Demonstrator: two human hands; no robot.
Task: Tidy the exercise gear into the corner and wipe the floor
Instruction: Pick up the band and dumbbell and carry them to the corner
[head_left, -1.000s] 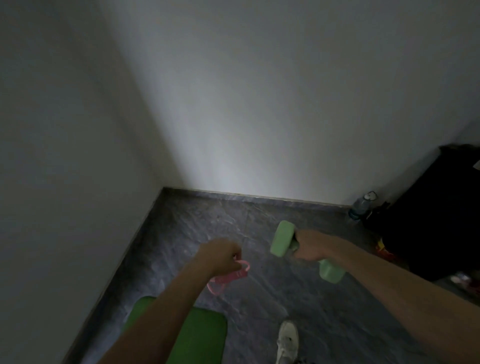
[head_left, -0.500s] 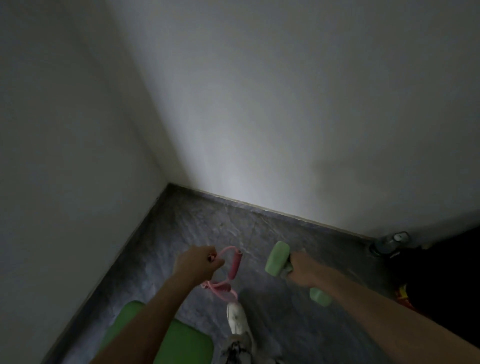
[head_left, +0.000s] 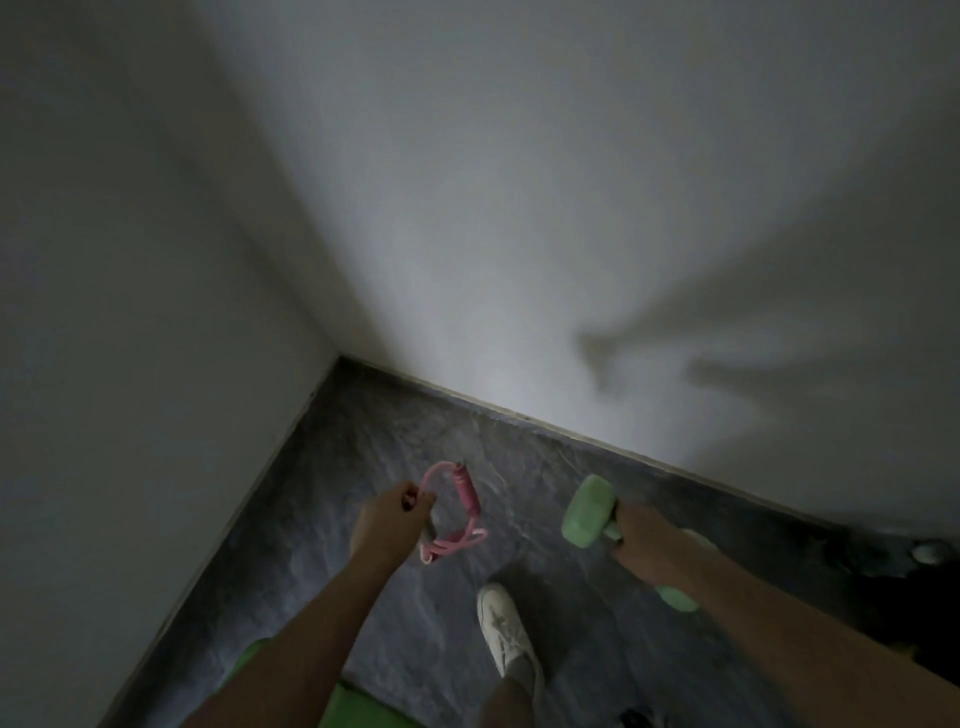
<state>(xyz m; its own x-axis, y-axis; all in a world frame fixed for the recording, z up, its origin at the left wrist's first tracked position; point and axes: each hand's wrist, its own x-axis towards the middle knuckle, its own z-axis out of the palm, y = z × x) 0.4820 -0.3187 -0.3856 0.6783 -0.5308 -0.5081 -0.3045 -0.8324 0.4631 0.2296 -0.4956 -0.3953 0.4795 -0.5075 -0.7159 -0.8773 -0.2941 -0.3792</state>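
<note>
My left hand (head_left: 390, 522) grips a pink resistance band (head_left: 458, 506), whose loops and foam handle dangle above the dark marbled floor (head_left: 363, 447). A pale green dumbbell (head_left: 589, 512) is held by its bar in my right hand (head_left: 647, 545); one head points toward the corner, the other pokes out below my forearm. Both hands hover over the floor near the corner where two white walls meet.
A bright green mat (head_left: 358, 701) lies at the bottom left under my left arm. My white shoe (head_left: 506, 629) stands on the floor between my arms. At the far right sit a water bottle (head_left: 930, 552) and dark bags (head_left: 893, 587).
I have stepped closer to the corner; my foot has come forward. Both hands carry the band and dumbbell along, and the band's handle has swung upward.
</note>
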